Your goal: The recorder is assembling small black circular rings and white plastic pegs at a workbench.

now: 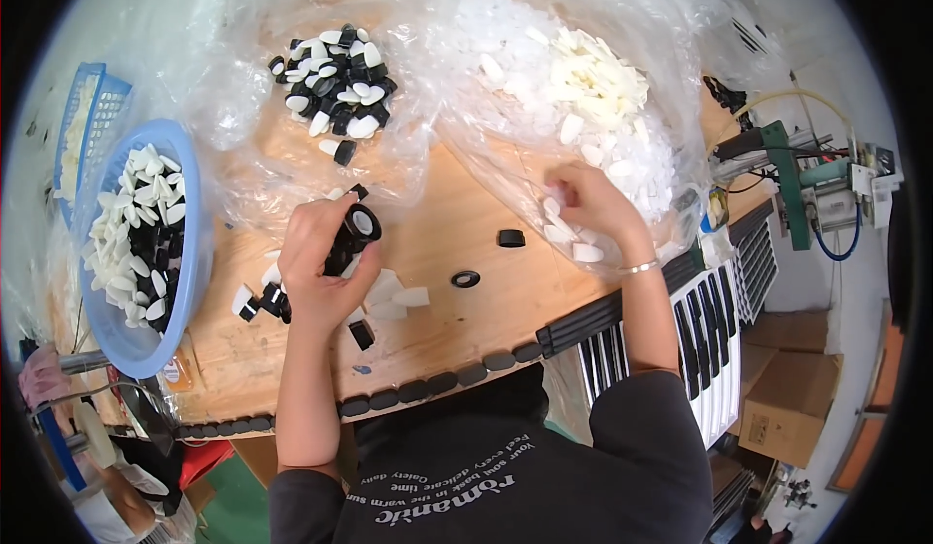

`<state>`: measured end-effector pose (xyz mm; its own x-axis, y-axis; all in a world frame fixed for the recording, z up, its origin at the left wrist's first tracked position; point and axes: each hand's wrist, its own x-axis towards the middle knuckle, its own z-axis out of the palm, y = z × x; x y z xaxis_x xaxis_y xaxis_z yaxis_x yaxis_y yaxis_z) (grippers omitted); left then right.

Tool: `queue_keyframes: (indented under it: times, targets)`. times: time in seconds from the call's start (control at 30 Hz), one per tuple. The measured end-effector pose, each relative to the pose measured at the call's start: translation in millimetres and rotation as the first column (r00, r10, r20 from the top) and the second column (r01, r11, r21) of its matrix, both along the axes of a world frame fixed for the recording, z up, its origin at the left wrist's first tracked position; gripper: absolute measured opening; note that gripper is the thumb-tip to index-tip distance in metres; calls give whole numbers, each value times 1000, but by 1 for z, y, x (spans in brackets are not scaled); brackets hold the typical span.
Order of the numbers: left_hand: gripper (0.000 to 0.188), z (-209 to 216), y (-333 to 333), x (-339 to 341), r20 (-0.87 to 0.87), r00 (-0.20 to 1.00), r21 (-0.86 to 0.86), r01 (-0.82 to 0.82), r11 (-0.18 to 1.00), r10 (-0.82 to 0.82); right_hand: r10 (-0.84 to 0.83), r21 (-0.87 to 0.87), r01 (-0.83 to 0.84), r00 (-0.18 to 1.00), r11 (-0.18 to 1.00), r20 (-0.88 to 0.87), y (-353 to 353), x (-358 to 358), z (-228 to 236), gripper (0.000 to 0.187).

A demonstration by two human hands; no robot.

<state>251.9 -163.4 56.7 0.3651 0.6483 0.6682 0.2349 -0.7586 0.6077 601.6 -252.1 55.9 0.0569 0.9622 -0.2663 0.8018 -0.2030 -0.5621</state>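
Observation:
My left hand [321,257] is closed around a black round cap [363,221] with a white ring in its open end; other dark pieces sit partly hidden in the grip. Beneath and beside it lie black caps with white oval tops [260,301] and several loose white flat pieces [394,296]. Over to the right, my right hand [598,204] has its fingers pinched together at the edge of a clear plastic bag; what they hold, if anything, is hidden. White oval pieces [586,252] rest right below that hand. Between the hands are a black cap [510,238] and a black ring [466,279].
At the left stands a blue oval basin [194,253] of white-and-black pieces, beside a blue basket [115,90]. Farther back, a black-and-white pile [340,83] and translucent white pieces [632,151] lie on plastic sheeting. A green-framed machine [792,189] is at the right.

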Motion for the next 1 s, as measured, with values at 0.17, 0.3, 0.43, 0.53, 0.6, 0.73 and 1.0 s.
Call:
queue_keyframes:
  times: [0.17,0.3,0.43,0.53,0.6,0.73,1.0]
  targets:
    - [45,-4,0,-1,-17,1000,-3,-5,1000,5,-193,375,174,981,910,14,0,3,2,44]
    - [45,2,-1,0,-15,1000,-32,-24,999,24,-606,463,414,671,784,427,-26,85,-7,49]
    - [45,5,-5,4,-32,999,-23,-11,1000,10,-691,289,636,588,716,420,-24,70,-19,54]
    - [45,5,-8,5,-60,998,-2,-4,1000,4,-638,300,566,718,768,278,-7,45,-24,55]
    - [45,5,-9,3,-57,998,-43,-25,999,23,-575,324,499,791,804,208,7,14,-17,58]
    - [46,1,-7,3,-57,998,-21,-11,1000,9,-433,442,337,891,831,136,23,-6,-19,51]
    - [46,1,-4,3,-63,998,-33,-11,999,8,-469,526,300,855,796,221,15,9,-8,10]
